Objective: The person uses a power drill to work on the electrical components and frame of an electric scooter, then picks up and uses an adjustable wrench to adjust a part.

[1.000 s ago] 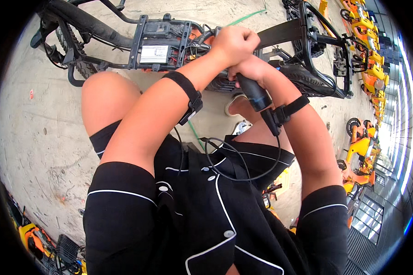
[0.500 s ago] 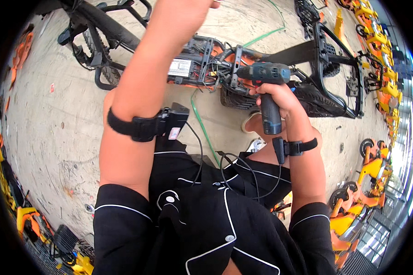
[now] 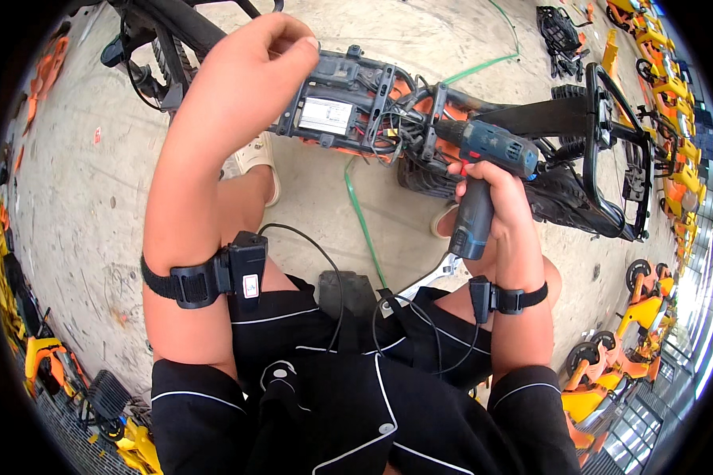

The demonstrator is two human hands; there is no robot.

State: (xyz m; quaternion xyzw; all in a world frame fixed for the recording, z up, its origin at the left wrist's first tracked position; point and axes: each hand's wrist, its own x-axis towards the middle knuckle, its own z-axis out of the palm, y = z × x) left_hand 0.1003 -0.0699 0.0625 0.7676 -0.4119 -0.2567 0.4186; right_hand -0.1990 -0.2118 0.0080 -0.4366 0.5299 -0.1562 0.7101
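Observation:
My left hand (image 3: 257, 75) is raised over the left part of a black scooter frame (image 3: 543, 119), its fingers curled; anything inside them is hidden. Exposed in the frame are a black housing (image 3: 333, 70), a white label (image 3: 325, 115), loose wires (image 3: 384, 134) and orange body parts. In my right hand (image 3: 499, 190) is a dark blue-black cordless drill (image 3: 511, 149), gripped by its handle, with the chuck pointing left, close to a black cross bracket (image 3: 434, 119). Whether the drill's tip touches the bracket I cannot tell. Black strapped modules (image 3: 247, 265) sit on both forearms, with cables.
Concrete floor (image 3: 87, 206) with a green strip (image 3: 360, 210) lies around and under the frame. Yellow and orange scooters (image 3: 638, 317) line the right, with more parts (image 3: 47, 356) at lower left. Black parts (image 3: 554, 32) lie beyond the frame. My sandalled feet rest under it.
My hands have separated. My left hand rose and then came down to the left over the frame; the drill turned from pointing away to horizontal above the bracket. The view has shifted.

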